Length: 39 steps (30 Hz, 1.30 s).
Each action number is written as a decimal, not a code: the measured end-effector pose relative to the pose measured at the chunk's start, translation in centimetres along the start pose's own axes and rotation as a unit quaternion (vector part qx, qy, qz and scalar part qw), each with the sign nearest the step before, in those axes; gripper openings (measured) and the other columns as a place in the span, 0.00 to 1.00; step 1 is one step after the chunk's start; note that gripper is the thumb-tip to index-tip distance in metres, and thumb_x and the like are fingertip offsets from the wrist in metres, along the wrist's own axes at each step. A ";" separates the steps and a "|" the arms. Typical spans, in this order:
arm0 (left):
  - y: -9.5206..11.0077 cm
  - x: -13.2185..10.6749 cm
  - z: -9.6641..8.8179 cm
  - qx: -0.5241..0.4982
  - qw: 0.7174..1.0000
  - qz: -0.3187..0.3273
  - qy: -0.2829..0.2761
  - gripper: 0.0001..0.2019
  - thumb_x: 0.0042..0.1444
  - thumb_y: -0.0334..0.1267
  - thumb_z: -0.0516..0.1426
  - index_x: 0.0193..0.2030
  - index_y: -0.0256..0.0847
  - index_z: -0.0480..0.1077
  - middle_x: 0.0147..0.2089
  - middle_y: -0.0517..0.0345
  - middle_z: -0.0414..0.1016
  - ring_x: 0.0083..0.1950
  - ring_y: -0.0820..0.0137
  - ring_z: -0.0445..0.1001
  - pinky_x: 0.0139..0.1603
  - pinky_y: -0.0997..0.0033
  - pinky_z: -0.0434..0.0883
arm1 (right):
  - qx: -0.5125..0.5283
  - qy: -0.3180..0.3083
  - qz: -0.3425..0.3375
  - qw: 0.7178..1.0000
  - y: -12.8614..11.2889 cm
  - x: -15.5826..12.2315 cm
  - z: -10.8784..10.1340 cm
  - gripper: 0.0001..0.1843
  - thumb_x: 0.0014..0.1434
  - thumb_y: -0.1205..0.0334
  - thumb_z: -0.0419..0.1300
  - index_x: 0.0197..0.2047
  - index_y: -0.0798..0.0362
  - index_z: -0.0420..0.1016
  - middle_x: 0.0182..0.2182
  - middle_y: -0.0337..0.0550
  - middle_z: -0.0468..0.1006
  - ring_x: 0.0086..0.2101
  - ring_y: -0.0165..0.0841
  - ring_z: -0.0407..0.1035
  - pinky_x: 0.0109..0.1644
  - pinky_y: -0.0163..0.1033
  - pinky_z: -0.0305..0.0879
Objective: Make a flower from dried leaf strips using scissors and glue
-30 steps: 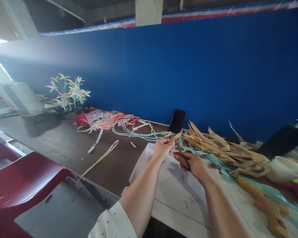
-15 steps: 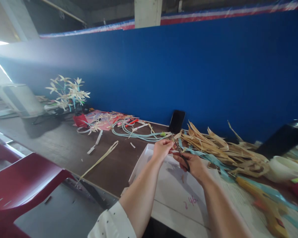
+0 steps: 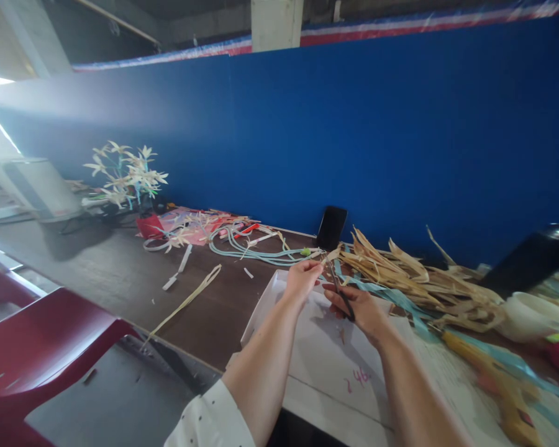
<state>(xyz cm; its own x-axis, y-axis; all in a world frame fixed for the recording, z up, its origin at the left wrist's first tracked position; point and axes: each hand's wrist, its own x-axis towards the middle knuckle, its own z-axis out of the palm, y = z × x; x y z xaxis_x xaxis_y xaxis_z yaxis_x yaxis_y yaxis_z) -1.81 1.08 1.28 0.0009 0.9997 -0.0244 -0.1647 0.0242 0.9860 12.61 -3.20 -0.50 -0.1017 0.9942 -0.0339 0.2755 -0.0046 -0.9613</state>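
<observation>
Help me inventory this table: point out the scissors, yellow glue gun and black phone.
Scissors [image 3: 348,306], head view: the dark handle.
Yellow glue gun [image 3: 500,374], head view: the body's middle.
Black phone [image 3: 331,228], head view: its dark face.

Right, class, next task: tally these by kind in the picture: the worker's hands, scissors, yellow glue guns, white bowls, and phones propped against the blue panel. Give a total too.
Hands: 2 (left hand, right hand)
Scissors: 1
Yellow glue gun: 1
White bowl: 1
Phone against the blue panel: 1
Total: 6
</observation>
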 end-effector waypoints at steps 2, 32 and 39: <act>0.1 0.0 -0.1 0.021 1.000 0.000 -0.003 0.09 0.45 0.39 0.58 0.32 0.37 0.75 0.33 0.55 0.74 0.27 0.78 0.67 0.29 0.79 0.66 | 0.002 0.004 0.004 1.000 -0.2 0.0 0.0 0.26 0.44 0.49 0.64 0.46 0.53 0.75 0.20 0.38 0.71 0.23 0.30 0.63 0.27 0.34 0.58; -0.6 -0.3 0.6 -0.093 0.987 -0.087 -0.100 0.18 0.35 0.46 0.65 0.29 0.35 0.72 0.25 0.59 0.68 0.26 0.80 0.63 0.28 0.78 0.61 | 0.269 0.156 -0.037 0.950 -1.2 0.2 -0.1 0.28 0.38 0.59 0.69 0.45 0.53 0.72 0.20 0.36 0.68 0.23 0.26 0.60 0.23 0.30 0.51; -0.7 -0.1 0.7 -0.147 0.984 -0.083 -0.051 0.19 0.33 0.48 0.65 0.27 0.34 0.71 0.27 0.56 0.70 0.26 0.79 0.66 0.27 0.79 0.63 | 0.238 0.140 -0.024 0.961 -1.3 0.0 0.0 0.28 0.40 0.57 0.68 0.46 0.54 0.71 0.23 0.38 0.71 0.25 0.28 0.62 0.22 0.30 0.50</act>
<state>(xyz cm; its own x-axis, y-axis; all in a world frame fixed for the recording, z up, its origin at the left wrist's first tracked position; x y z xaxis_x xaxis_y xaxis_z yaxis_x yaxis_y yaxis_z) -1.02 0.99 0.72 0.1477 0.9776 -0.1500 -0.4331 0.2003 0.8788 12.29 -3.21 0.73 0.1760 0.9841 0.0240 -0.1984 0.0593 -0.9783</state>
